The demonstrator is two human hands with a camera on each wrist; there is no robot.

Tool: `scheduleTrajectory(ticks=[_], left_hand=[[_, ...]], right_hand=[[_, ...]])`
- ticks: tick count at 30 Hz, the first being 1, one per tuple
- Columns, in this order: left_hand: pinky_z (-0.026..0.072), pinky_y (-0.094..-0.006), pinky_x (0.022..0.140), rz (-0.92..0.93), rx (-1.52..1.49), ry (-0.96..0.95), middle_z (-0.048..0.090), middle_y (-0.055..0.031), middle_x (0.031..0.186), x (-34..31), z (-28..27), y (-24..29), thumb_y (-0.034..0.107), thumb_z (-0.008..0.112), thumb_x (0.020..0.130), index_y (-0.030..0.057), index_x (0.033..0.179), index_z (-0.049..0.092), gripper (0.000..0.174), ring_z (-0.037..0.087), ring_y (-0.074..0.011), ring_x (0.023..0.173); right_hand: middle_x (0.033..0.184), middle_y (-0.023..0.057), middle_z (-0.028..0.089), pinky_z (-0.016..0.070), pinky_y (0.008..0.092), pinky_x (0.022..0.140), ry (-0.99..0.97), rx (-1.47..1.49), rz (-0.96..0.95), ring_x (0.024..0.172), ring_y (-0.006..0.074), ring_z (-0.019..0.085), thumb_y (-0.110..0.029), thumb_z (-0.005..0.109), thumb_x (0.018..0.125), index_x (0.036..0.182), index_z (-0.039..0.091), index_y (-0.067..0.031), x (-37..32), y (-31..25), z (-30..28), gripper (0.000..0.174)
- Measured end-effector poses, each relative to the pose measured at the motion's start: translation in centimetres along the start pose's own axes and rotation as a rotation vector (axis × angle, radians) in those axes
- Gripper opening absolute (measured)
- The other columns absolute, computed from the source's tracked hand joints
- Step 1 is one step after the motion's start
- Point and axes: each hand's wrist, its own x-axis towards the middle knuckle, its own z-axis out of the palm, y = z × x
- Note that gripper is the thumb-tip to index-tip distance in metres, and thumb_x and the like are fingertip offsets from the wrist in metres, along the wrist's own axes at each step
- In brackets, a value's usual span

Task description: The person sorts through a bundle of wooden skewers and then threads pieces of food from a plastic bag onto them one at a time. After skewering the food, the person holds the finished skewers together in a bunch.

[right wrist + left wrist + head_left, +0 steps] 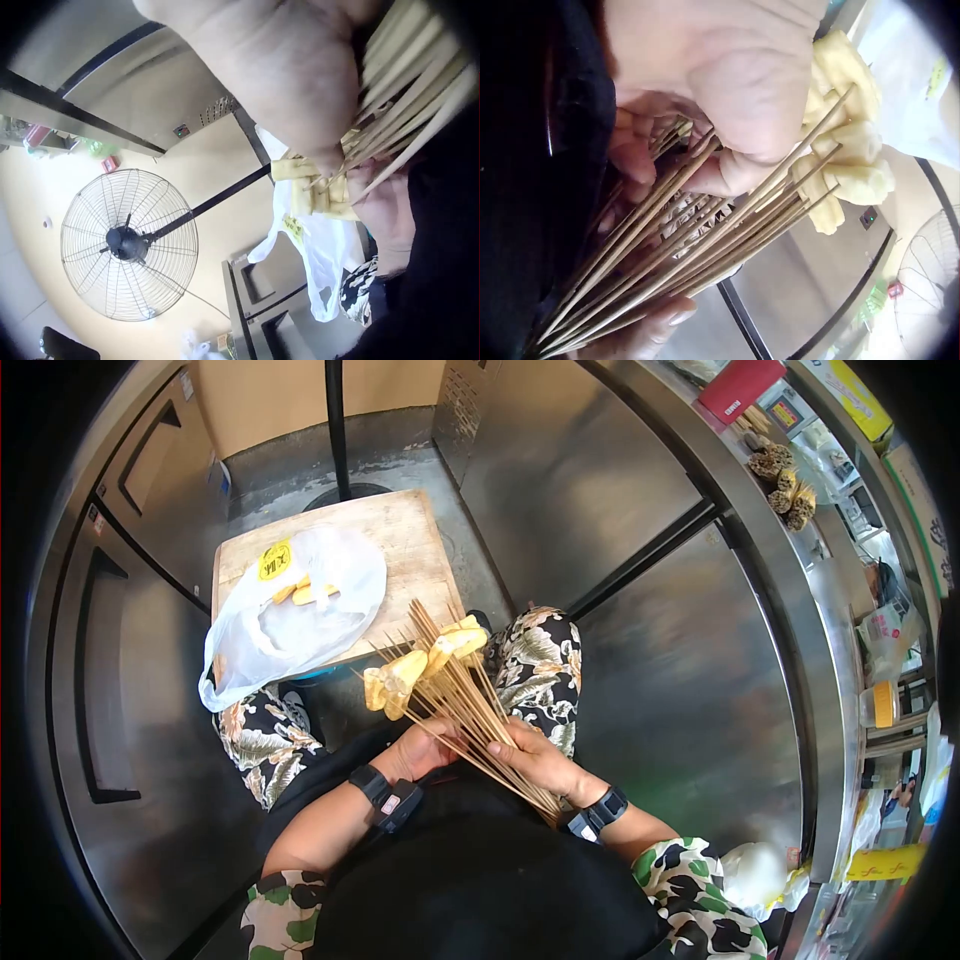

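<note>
A fanned bundle of thin bamboo skewers [478, 712] lies across the person's lap, tips pointing away from the body. The right hand [542, 762] grips the bundle from the right side, thumb on top. At its left edge, the left hand [428, 750] has thumb and fingers curled around skewers; in the left wrist view, part of that grip hides behind the thumb base. Folded pale yellow food pieces [396, 684] are threaded near the skewer tips, in two clumps. More yellow pieces [303, 594] sit in a white plastic bag [345, 565] ahead of the hands.
The bag lies on a wooden board [405, 525] in front of the knees. Steel cabinets [690, 690] flank both sides. On the right-hand counter are a red container [740, 390] and several skewer bundles [785, 485]. A standing fan [129, 244] is beyond the board.
</note>
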Motion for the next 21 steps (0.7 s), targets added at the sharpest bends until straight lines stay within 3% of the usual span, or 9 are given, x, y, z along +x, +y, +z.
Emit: scheduleTrajectory(ticks=[4,9,12,13,14,16,18,20,21], left_hand=[[0.0483,-0.0306,0.085,-0.004,0.029,-0.044,0.059,-0.0064,0.120,-0.5,2.8,0.7,0.005,0.052,0.077,0.0148,0.136,0.042,0.061,0.061,-0.0151,0.097],[0.0456,-0.0321,0.093,-0.016,0.008,-0.164,0.057,-0.0093,0.124,-0.5,4.5,1.1,0.008,0.055,0.078,0.0112,0.141,0.035,0.066,0.058,-0.0185,0.107],[0.0459,-0.0250,0.078,0.000,-0.024,-0.153,0.057,-0.0060,0.123,-1.1,5.9,1.5,0.007,0.058,0.074,0.0103,0.141,0.036,0.070,0.058,-0.0128,0.089],[0.0434,-0.0218,0.072,0.010,-0.004,-0.108,0.056,-0.0044,0.123,-1.4,6.7,1.9,0.006,0.060,0.072,0.0101,0.141,0.036,0.072,0.055,-0.0106,0.082],[0.0439,-0.0210,0.073,0.025,0.031,-0.115,0.055,-0.0050,0.125,-1.5,6.5,2.1,0.006,0.060,0.072,0.0092,0.140,0.036,0.072,0.056,-0.0106,0.087],[0.0442,-0.0227,0.078,0.059,0.079,-0.149,0.054,-0.0057,0.126,-1.7,6.5,2.8,0.008,0.061,0.072,0.0085,0.141,0.035,0.073,0.056,-0.0122,0.096],[0.0384,-0.0301,0.098,0.104,0.128,-0.164,0.050,-0.0075,0.132,-2.2,7.2,3.5,0.009,0.062,0.072,0.0065,0.141,0.034,0.075,0.050,-0.0181,0.116],[0.0357,-0.0317,0.102,0.152,0.258,-0.173,0.049,-0.0085,0.133,-3.7,9.2,5.2,0.010,0.061,0.072,0.0052,0.140,0.034,0.074,0.048,-0.0186,0.120],[0.0371,-0.0308,0.099,0.219,0.285,-0.155,0.051,-0.0071,0.127,-4.1,10.2,6.0,0.007,0.060,0.074,0.0051,0.138,0.036,0.068,0.049,-0.0179,0.115]], right_hand=[[0.112,0.0122,0.049,0.0340,0.0343,0.097,0.044,0.113,-0.095,0.108,0.0252,0.044,-0.030,0.048,0.096,0.121,0.055,-0.0035,-1.0,-0.3,-0.4,0.037],[0.109,0.0092,0.047,0.0352,0.0323,0.095,0.019,0.115,-0.129,0.105,0.0218,0.044,-0.029,0.047,0.097,0.120,0.056,-0.0036,-2.2,-1.9,-1.5,0.036],[0.106,0.0096,0.046,0.0358,0.0326,0.094,0.066,0.072,-0.194,0.104,0.0223,0.045,-0.026,0.052,0.095,0.118,0.056,-0.0033,-2.6,-3.0,-1.8,0.033],[0.112,0.0096,0.046,0.0333,0.0326,0.098,0.025,0.049,-0.187,0.110,0.0222,0.043,-0.025,0.052,0.095,0.121,0.054,-0.0023,-2.5,-3.5,-2.2,0.035],[0.118,0.0096,0.045,0.0308,0.0326,0.101,-0.016,0.028,-0.178,0.115,0.0221,0.042,-0.024,0.052,0.095,0.123,0.053,-0.0013,-2.5,-4.2,-2.7,0.036],[0.114,0.0108,0.048,0.0338,0.0332,0.098,0.016,-0.009,-0.246,0.111,0.0228,0.044,-0.025,0.054,0.094,0.118,0.056,-0.0021,-2.4,-5.6,-3.0,0.033],[0.114,0.0118,0.049,0.0349,0.0335,0.097,0.025,-0.014,-0.307,0.110,0.0235,0.045,-0.025,0.056,0.093,0.115,0.058,-0.0023,-1.9,-7.1,-3.5,0.031],[0.117,0.0126,0.049,0.0342,0.0335,0.098,0.012,0.015,-0.349,0.114,0.0241,0.044,-0.024,0.056,0.092,0.114,0.058,-0.0020,-1.3,-8.5,-4.1,0.031],[0.119,0.0132,0.048,0.0329,0.0338,0.100,-0.010,0.014,-0.309,0.117,0.0248,0.043,-0.024,0.056,0.092,0.115,0.058,-0.0012,-1.0,-9.0,-4.4,0.032]])
